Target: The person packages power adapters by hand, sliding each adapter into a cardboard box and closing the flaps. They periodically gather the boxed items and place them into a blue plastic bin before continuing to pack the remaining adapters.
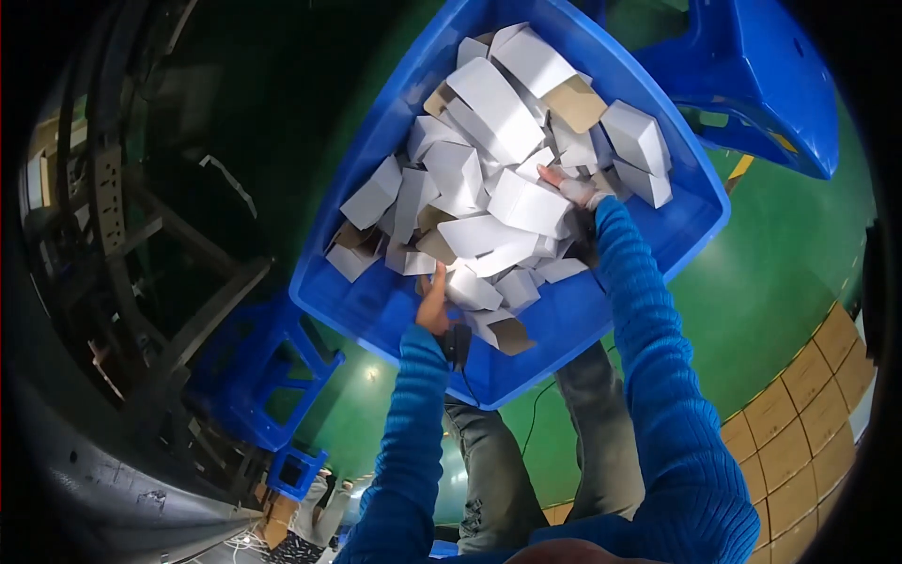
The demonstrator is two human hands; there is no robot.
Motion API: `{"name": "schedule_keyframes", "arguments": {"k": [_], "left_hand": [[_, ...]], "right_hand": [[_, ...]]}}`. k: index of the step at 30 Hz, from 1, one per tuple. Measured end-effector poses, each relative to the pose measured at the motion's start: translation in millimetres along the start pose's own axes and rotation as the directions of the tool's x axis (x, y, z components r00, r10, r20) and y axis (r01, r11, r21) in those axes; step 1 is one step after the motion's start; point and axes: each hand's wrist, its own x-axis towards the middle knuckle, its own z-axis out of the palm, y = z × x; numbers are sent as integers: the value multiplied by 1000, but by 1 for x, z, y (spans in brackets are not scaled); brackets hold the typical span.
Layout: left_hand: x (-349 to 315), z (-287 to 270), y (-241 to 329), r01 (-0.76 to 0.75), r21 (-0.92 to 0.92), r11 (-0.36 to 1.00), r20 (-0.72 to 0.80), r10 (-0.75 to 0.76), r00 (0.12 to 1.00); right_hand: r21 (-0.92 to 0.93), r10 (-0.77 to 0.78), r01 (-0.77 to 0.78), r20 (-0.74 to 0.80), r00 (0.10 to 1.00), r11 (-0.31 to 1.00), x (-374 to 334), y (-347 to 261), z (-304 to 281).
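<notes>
A big blue plastic bin (554, 324) sits in front of me, heaped with several small white and brown cardboard boxes (489, 113). My left hand (433, 303) reaches into the near side of the heap, its fingers closed against a white box (473, 289). My right hand (569, 189) is pushed into the pile farther back, partly buried between the boxes, with its fingers around a large white box (528, 204). Both arms wear blue knitted sleeves.
A blue plastic stool (752, 75) stands at the upper right behind the bin. Another blue crate or stool (268, 371) is at the lower left. A dark metal frame (141, 235) fills the left. The floor is green, with yellow tiles (799, 423) at the right.
</notes>
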Motion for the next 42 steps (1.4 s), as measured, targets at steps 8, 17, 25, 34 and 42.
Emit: {"name": "schedule_keyframes", "arguments": {"k": [8,17,25,34,42], "left_hand": [[49,-12,-3,126,-453,883,519,146,842],[18,-17,-7,-101,-525,845,461,382,801],[-17,15,-32,-463,-242,853,635,500,589],[-122,-11,-2,-763,-42,646,599,627,498],[-296,16,18,28,-466,885,644,317,696]], "right_hand": [[369,-33,153,-311,950,917,42,29,49],[477,-211,366,-347,914,799,4,58,92],[491,-337,496,-378,862,716,-10,159,62],[872,-141,239,-197,970,427,-129,0,151],[-306,-427,306,-515,743,902,-371,-135,134]]}}
